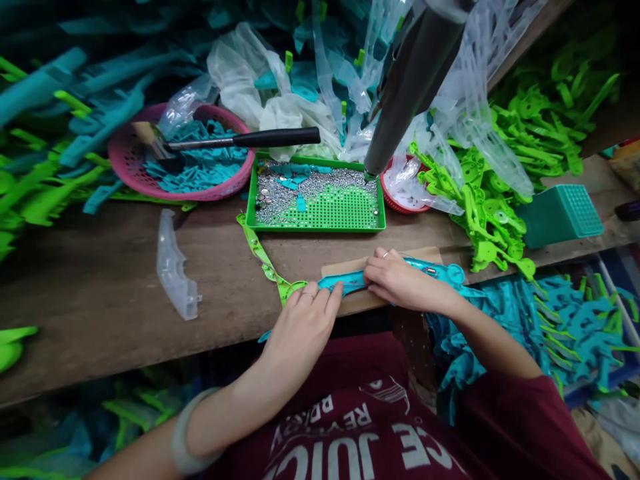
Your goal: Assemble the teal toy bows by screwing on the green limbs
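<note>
A long teal plastic part [350,280] lies on a small wooden board [360,301] at the near edge of the bench. My left hand [306,320] rests at its left end, fingers together and pressing down on it. My right hand [400,280] lies over its middle, fingers curled on the part. A lime-green plastic strip [263,257] runs from under the left end up toward a green tray [320,227]. That tray holds many small metal rivets and a few teal bits.
A pink basket [130,175] of teal pieces with a black-handled brush [240,140] sits at back left. A grey post [410,80] stands behind the tray. Green parts [490,213] pile at right beside a teal box [563,215]. A clear plastic piece [173,267] lies left.
</note>
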`<state>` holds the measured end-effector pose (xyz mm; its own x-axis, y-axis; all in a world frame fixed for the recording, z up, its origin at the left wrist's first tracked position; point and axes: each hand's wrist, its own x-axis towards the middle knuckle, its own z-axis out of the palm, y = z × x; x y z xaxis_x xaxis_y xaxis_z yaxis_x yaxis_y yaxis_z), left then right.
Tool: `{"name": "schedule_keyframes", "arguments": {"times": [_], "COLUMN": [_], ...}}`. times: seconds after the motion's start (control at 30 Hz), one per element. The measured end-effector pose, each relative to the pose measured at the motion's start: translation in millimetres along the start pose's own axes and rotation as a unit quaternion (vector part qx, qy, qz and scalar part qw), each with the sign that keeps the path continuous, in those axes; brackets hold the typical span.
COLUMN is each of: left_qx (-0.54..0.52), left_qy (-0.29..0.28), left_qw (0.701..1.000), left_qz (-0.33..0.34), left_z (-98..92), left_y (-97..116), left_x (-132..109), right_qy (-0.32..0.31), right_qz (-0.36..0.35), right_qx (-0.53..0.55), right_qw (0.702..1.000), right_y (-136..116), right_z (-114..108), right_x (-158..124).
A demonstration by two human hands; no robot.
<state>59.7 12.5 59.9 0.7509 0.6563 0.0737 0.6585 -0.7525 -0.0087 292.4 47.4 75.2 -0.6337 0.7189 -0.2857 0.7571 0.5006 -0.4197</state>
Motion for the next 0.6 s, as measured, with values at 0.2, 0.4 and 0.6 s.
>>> {"name": "schedule_keyframes", "arguments": {"times": [0.2,0.4,0.6], "left_qx": [0.005,0.011,0.013], "left_qy": [0.0,-0.02,-0.055], "left_qw": [1.0,1.0,0.998], "left_qz": [-0.008,-0.012,-0.016], "left_z": [1.4,-1.5,3.5], "left_y": [1,1,2], "left_x": [1,1,5], "right_qy": [0.031,0.113,0.162], "right_qz": [0.017,0.017,-0.006], "right_qx": [0.049,0.044,-0.023], "right_qw": [0.998,0.993,0.987], "right_y": [1,1,2], "right_z": [0,19,35], "right_x": [2,8,10]}}
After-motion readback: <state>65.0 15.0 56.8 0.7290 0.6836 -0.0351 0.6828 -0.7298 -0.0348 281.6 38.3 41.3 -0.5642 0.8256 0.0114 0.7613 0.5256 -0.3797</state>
